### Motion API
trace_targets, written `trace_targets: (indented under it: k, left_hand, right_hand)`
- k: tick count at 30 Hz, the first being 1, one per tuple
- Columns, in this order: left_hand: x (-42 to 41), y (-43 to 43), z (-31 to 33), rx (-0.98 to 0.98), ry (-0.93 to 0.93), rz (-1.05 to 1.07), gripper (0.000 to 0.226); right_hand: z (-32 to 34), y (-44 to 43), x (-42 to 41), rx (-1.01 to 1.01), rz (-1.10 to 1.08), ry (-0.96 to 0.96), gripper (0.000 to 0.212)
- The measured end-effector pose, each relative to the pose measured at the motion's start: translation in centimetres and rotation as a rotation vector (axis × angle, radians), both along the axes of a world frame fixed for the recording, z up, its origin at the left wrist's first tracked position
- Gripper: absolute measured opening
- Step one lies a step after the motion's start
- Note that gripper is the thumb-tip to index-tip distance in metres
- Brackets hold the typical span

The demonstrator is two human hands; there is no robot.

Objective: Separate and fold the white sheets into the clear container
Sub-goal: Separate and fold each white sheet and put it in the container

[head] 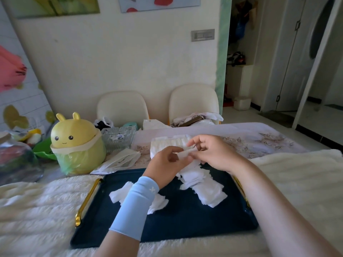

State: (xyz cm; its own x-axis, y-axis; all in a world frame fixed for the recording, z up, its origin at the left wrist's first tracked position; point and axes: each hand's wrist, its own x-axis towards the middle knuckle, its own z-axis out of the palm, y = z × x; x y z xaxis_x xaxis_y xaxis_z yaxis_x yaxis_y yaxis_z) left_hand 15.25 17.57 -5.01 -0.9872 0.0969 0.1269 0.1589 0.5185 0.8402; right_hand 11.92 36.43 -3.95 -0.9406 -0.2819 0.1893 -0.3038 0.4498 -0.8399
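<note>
Both hands hold one small white sheet (185,152) above the far edge of a dark blue tray (185,225). My left hand (165,164), with a light blue wrist sleeve, pinches its left end. My right hand (211,153) pinches its right end between thumb and fingers. A heap of white sheets (202,184) lies on the tray under my hands. A smaller heap (120,193) lies at the tray's left, partly behind my left forearm. Behind my hands stands a pack of white sheets (167,143). A clear ribbed glass container (118,138) stands at the back left.
A yellow rabbit-shaped bin (76,143) with a green liner stands left of the tray. White paper wrappers (120,160) lie between bin and tray. The tray has gold handles (87,199). A glass jar (14,160) is far left. Two cream chairs (193,102) stand behind the table.
</note>
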Motion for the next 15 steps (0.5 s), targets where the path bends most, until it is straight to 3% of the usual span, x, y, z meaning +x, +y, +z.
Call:
trace_targets:
  k: [5,8,11,15]
  left_hand:
    - [0.3,-0.1,-0.2,0.354,-0.108,0.010,0.016]
    - [0.3,-0.6,-0.3,0.471,-0.184,-0.033,0.036]
    - [0.3,-1.0,-0.5,0.386,-0.158,-0.041,0.065]
    - [0.6,-1.4,-0.6,0.482,-0.076,0.032,0.036]
  right_hand:
    - [-0.6,-0.6,0.2,-0.228,0.013,-0.063,0.034]
    - [-0.7,-1.2,0.1,-0.335,0.004,-0.111,0.040]
    - [-0.5,-1.7,0.3,-0.403,-0.008,-0.129,0.041]
    - [0.1,-2.1,0.8,-0.353,0.007,-0.141,0.047]
